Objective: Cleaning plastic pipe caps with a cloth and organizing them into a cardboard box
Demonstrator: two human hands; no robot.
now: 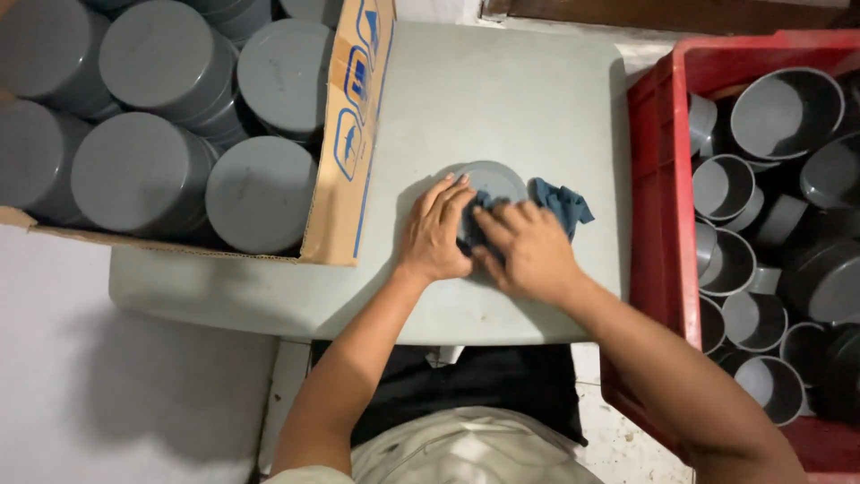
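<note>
Saw the grey cap (491, 179) sitting mid-bench (502, 99) — left hand (434, 231) lay flat on it, fingers spread, while the right hand (528, 249) pressed a blue cloth (563, 203) on it, fingers curled over the cloth.

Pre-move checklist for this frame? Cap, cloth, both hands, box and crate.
1. Grey cap flat on the grey table: ok.
2. Left hand steadying the cap's left edge: ok.
3. Right hand pressing the blue cloth on the cap: ok; how firm the grip is, cannot tell.
4. Cap surface clean: cannot tell, hands and cloth cover most of it.
5. Cardboard box of stacked grey caps on the left, free room inside: not ok, looks full.
6. Red crate on the right within reach, holding open-side-up caps: ok.
</note>
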